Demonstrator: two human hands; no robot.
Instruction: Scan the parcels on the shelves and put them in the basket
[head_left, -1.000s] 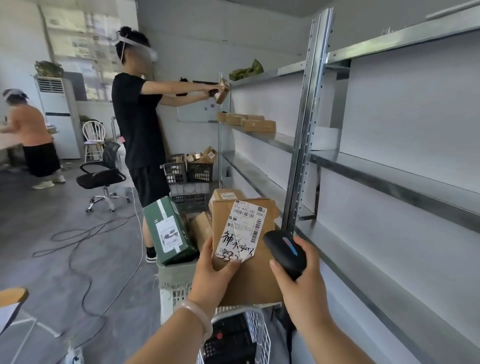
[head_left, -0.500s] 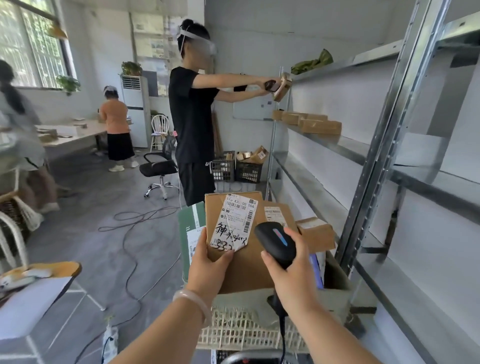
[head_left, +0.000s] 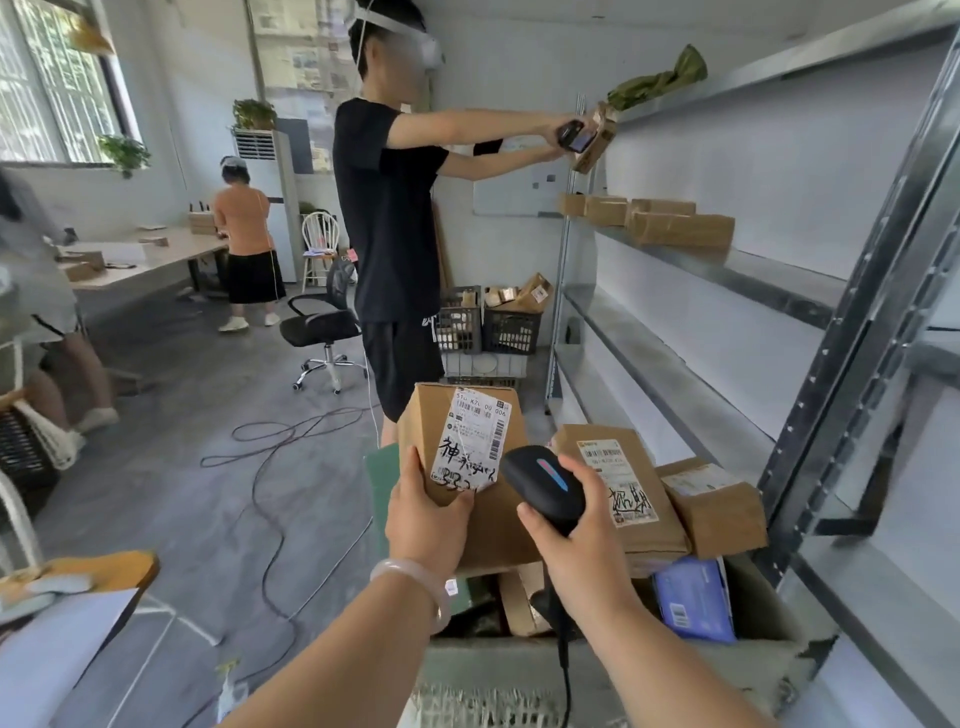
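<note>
Parcel (head_left: 488, 525): plain brown cardboard box, held upright over the basket (head_left: 519, 657), near the middle of the scene. White label (head_left: 472, 441) on the facing side, crumpled along its bottom edge; barcodes and "00 006" printed along the top, bold black handwriting below, first character 神, the rest unclear. Left hand (head_left: 423, 525) gripping the lower left corner, thumb at the label's bottom edge. Right hand (head_left: 576, 551) clasped round a black scanner (head_left: 543, 480) with a blue-and-red strip, just right of the label. In the basket, further right: flat brown parcel (head_left: 623, 483) with its own handwritten label, small brown box (head_left: 717, 509), blue packet (head_left: 693, 597). Metal shelves (head_left: 675, 364) along the right.
</note>
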